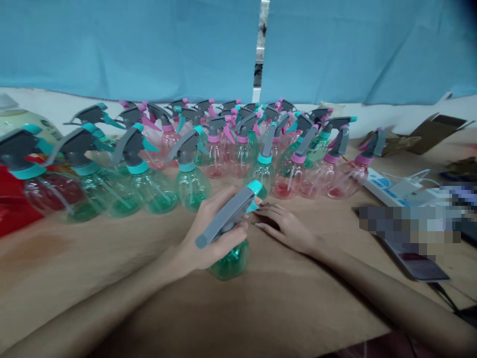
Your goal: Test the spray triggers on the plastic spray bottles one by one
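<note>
My left hand (210, 233) is wrapped round the neck of a green spray bottle (230, 261) that stands on the brown table (112, 278). Its grey spray head (228, 215) with a teal nozzle points up and to the right. My right hand (286, 226) lies on the table just right of the nozzle, fingers stretched towards it, holding nothing.
Several green and pink spray bottles (190, 174) stand in rows behind my hands. A white power strip (387, 189) with cables, a dark flat device (413, 253) and cardboard pieces (428, 132) lie at the right. A red object (11, 204) sits at the left. A blue curtain hangs behind.
</note>
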The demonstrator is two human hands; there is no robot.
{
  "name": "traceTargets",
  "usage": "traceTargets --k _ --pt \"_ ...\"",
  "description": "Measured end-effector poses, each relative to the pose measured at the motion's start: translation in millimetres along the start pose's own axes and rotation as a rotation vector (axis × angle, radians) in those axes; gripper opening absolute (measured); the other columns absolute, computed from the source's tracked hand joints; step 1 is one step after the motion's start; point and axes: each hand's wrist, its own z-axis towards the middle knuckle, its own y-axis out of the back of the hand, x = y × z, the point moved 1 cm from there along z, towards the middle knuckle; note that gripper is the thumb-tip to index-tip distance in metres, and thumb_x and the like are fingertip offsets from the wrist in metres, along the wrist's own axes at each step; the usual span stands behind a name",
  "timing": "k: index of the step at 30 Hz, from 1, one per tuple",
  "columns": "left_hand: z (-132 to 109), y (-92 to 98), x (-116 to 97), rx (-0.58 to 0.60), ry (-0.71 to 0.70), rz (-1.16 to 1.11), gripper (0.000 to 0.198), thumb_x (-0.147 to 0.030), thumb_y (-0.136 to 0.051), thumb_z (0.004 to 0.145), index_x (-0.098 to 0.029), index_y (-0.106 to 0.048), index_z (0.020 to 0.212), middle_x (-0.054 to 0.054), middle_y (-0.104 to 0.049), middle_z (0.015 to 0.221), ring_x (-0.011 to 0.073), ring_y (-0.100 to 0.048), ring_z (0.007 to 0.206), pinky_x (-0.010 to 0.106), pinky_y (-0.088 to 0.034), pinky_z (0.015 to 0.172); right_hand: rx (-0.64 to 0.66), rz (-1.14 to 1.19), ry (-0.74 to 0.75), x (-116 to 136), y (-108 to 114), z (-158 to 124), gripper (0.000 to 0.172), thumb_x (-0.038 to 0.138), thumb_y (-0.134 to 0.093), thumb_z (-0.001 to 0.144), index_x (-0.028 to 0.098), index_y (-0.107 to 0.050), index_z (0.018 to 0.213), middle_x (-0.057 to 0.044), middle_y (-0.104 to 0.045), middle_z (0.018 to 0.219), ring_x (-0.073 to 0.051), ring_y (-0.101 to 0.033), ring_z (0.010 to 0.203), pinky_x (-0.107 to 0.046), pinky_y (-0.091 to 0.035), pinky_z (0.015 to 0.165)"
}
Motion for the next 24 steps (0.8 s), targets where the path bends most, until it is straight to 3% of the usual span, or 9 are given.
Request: traceTargets --k 11,24 --pt "-1.9 0.3 -3.7 0.007 0.011 -0.011 0.017 -0.022 -0.052 0.070 -0.021 -0.054 0.087 0.000 -0.056 0.071 0.0160 -0.054 0.064 0.030 -0.048 0.063 0.009 0.014 0.004 -0.7 0.8 -1.7 0.037 0.039 -0.044 0.091 0.024 -0.052 0.124 -0.006 -0.056 0.127 -0.022 -0.046 0.123 -0.048 -0.035 0.104" --pt "-0.9 -0.7 -1.9 -0.002 0.015 -0.097 0.013 -0.017 -0.053 0.065 -0.022 -0.046 0.075 -0.001 -0.054 0.070 0.0134 -0.052 0.057 0.028 -0.047 0.057 0.024 -0.001 -0.003 -1.7 0.3 -2.2 0.038 0.039 -0.042 0.091 0.023 -0.051 0.125 -0.007 -0.055 0.129 -0.022 -0.044 0.124 -0.047 -0.034 0.106"
